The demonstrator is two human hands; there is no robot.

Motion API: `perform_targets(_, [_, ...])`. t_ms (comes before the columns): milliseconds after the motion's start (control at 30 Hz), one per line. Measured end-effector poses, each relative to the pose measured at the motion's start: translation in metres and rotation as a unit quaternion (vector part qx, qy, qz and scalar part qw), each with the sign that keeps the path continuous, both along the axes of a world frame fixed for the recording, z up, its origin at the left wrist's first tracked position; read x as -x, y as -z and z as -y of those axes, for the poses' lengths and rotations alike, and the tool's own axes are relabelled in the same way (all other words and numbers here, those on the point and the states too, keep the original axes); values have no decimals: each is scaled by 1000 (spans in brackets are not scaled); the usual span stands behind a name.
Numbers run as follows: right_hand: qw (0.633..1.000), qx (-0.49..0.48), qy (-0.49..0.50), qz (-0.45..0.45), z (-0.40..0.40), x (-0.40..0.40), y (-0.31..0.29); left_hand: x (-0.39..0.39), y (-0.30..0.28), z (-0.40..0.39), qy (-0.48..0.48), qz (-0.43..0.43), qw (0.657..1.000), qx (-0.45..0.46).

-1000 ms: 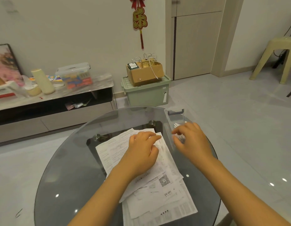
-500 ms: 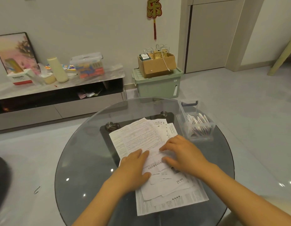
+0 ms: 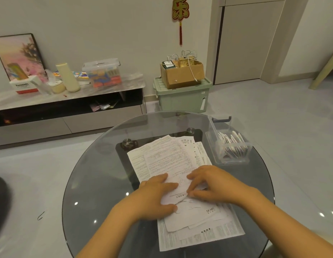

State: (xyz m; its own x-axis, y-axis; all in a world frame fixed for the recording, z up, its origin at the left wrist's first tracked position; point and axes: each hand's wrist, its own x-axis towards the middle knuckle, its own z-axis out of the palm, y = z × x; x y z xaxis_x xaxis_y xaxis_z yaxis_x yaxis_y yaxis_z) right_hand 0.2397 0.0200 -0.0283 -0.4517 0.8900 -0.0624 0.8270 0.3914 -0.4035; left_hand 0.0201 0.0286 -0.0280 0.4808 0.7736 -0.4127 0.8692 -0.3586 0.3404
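The right hand (image 3: 214, 185), back from the clear plastic bin (image 3: 230, 159) on the round glass tabletop (image 3: 98, 183), now pinches the small white printed leaflet (image 3: 176, 194) lying atop the pile of printed sheets (image 3: 167, 155) while the left hand (image 3: 156, 198) grips its other edge, so another folding probably begins.

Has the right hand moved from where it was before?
Yes. The right hand was at the clear box; now it is nearer the person, apart from the box, pinching a folded paper.
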Motion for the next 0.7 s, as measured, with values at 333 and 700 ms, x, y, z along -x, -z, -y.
perform_targets(333, [974, 36, 72, -214, 1, -4, -16, 11, -15, -9, -62, 256, 959, 101])
perform_targets(700, [925, 17, 259, -279, -9, -1, -6, -11, 5, -17, -285, 357, 890, -9])
